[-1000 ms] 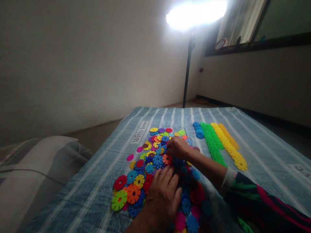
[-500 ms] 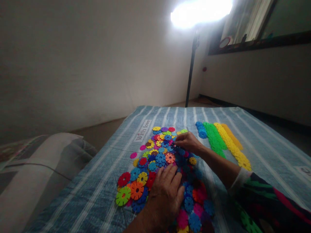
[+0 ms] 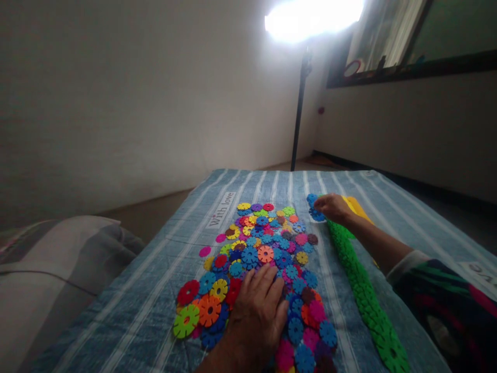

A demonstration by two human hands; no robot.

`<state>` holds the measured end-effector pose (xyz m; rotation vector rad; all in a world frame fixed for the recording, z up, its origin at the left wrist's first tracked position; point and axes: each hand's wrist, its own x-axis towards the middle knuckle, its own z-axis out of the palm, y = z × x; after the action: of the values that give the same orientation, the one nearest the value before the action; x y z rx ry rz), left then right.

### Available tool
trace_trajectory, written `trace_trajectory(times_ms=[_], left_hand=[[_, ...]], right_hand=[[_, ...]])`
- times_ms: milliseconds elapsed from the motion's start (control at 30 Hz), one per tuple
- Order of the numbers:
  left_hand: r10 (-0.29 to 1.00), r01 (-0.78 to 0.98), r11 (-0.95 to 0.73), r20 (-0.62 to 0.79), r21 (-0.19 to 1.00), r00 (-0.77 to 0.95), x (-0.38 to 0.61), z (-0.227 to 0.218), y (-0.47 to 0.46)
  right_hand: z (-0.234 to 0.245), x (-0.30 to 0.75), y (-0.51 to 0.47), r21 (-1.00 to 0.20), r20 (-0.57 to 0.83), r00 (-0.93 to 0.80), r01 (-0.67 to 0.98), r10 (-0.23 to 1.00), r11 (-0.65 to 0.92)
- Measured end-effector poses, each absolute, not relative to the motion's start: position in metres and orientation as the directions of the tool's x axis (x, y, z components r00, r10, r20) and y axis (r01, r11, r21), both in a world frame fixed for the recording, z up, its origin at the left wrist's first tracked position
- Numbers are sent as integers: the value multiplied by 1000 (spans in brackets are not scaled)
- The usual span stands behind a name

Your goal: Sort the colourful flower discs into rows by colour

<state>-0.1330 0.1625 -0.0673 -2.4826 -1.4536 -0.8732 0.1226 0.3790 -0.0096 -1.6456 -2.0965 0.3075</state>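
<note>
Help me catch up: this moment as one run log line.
left hand: on mixed disc pile; right hand: at blue discs, any held piece unclear; green row: right of pile; lamp: lit

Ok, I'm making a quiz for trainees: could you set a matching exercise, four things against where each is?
1. left hand
2. right hand
3. long green row
4. lit lamp

A. at the separate blue discs
B. beyond the far edge of the striped cloth
C. flat on the mixed discs
D. stretching toward the camera

Pairs: 1-C, 2-A, 3-D, 4-B
</note>
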Motion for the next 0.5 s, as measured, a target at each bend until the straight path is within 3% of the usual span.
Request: trace_trajectory(times_ms=[300,500], left_hand=[[764,829,-533,516,168,387,-134,-61,161],[765,833,-531,514,159,389,-134,-60,161]], right_hand=[[-12,121,374,-130,134,-212,965,968,229],[-12,120,369,19,154,-184,983,971,184]])
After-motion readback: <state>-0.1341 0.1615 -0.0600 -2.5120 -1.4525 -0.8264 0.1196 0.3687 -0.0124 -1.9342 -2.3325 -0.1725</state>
